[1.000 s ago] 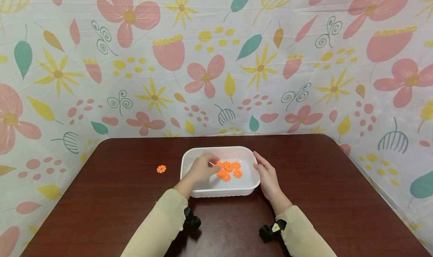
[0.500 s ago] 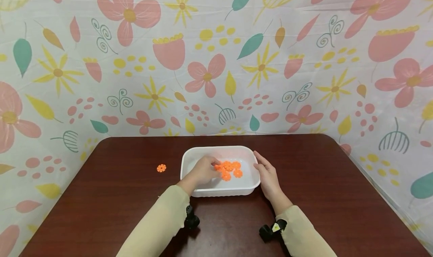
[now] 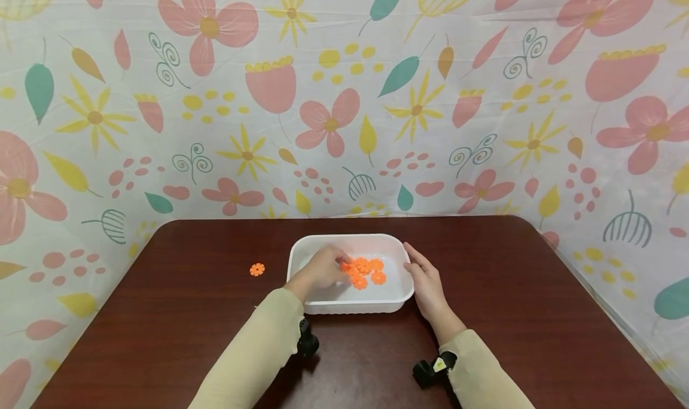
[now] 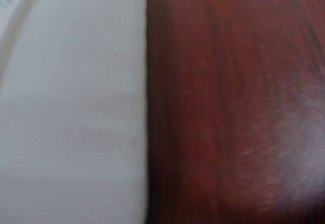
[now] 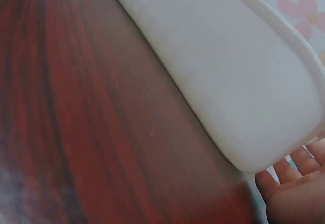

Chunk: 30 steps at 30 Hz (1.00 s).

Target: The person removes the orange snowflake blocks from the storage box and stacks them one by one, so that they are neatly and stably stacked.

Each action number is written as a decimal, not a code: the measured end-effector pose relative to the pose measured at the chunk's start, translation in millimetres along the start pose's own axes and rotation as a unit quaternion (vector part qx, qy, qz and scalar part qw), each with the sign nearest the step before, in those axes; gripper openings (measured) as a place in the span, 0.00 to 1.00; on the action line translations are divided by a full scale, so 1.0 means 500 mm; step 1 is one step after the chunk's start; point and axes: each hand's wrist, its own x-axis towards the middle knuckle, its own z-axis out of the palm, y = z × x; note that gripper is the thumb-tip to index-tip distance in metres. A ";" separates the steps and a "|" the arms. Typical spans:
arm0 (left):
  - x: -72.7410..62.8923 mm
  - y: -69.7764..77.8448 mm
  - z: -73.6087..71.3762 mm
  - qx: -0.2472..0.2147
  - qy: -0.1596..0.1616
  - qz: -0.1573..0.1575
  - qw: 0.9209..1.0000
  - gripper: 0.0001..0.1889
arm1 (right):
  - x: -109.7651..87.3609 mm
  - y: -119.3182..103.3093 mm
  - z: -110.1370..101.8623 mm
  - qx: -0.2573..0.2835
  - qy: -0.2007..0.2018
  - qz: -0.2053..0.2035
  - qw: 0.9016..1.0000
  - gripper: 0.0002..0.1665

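Note:
A white plastic tray point(image 3: 352, 307) stands on the table, with several orange flower-shaped plastic discs point(image 3: 378, 277) lying in its middle. My left hand point(image 3: 323, 269) reaches into the tray over the left wall. Its fingertips are at the leftmost discs; whether they pinch one is hidden. At the tray's right end, my right hand point(image 3: 428, 282) holds the rim, thumb on top and fingers along the outside. The right wrist view shows those fingers point(image 5: 288, 172) against the tray's outer wall point(image 5: 223, 71). Only the tray's side and table appear in the left wrist view, without the hand.
One orange disc point(image 3: 257, 269) lies alone on the dark red-brown table point(image 3: 177, 337), left of the tray. Behind the table hangs a white cloth point(image 3: 344, 176) printed with flowers and leaves. Black wrist cameras point(image 3: 425, 373) are strapped by both sleeves.
My left hand has lowered slightly from above the discs to among those on the left, then stayed nearly still. The right hand and the tray have not moved.

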 end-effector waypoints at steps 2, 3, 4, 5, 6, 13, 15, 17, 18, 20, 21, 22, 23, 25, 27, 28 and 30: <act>0.000 -0.006 0.005 0.009 0.014 0.010 1.000 0.16 | 0.000 0.000 0.001 0.000 -0.001 0.000 1.000 0.29; 0.000 -0.009 0.008 0.015 0.022 0.018 0.999 0.16 | 0.000 0.000 0.001 0.000 -0.001 -0.001 1.000 0.29; 0.000 -0.012 0.011 0.019 0.029 0.027 0.999 0.15 | 0.000 -0.001 0.002 0.000 -0.001 -0.002 1.000 0.29; 0.000 -0.014 0.013 0.023 0.034 0.034 0.999 0.15 | 0.000 -0.001 0.002 0.001 -0.001 -0.006 1.000 0.29; 0.001 -0.016 0.015 0.023 0.037 0.038 0.998 0.15 | 0.000 -0.001 0.002 0.001 0.000 -0.009 1.000 0.29; 0.002 -0.016 0.020 0.051 0.038 0.054 0.997 0.14 | 0.000 -0.002 0.003 0.006 -0.005 -0.014 1.000 0.30; 0.001 -0.012 0.019 0.056 0.035 0.051 0.997 0.14 | 0.000 -0.003 0.003 0.008 -0.004 -0.013 1.000 0.30; 0.002 -0.009 0.018 0.059 0.034 0.050 0.996 0.13 | 0.000 -0.004 0.002 0.009 -0.005 -0.014 1.000 0.30; 0.002 -0.008 0.018 0.060 0.034 0.049 0.996 0.13 | -0.001 -0.005 0.001 0.010 -0.005 -0.013 1.000 0.30; 0.002 -0.005 0.017 0.062 0.032 0.048 0.996 0.13 | 0.000 -0.005 0.000 0.010 -0.006 -0.012 1.000 0.30; 0.003 -0.005 0.017 0.064 0.033 0.048 0.996 0.13 | 0.000 -0.005 -0.001 0.010 -0.005 -0.011 1.000 0.30; 0.004 -0.006 0.018 0.067 0.033 0.050 0.996 0.13 | 0.000 -0.005 -0.001 0.010 -0.004 -0.011 1.000 0.30; 0.005 -0.007 0.019 0.069 0.034 0.052 0.996 0.13 | 0.000 -0.005 -0.002 0.010 -0.003 -0.009 1.000 0.30; 0.006 -0.009 0.021 0.073 0.036 0.055 0.995 0.14 | 0.001 -0.004 -0.002 0.009 -0.002 -0.010 1.000 0.30; 0.007 -0.012 0.022 0.072 0.038 0.058 0.995 0.14 | 0.002 -0.003 -0.002 0.009 -0.003 -0.011 1.000 0.30; 0.007 -0.013 0.023 0.071 0.039 0.060 0.995 0.15 | 0.002 -0.003 -0.001 0.009 -0.002 -0.012 1.000 0.30; 0.007 -0.015 0.023 0.063 0.040 0.061 0.995 0.15 | 0.003 -0.001 -0.001 0.009 -0.002 -0.013 1.000 0.30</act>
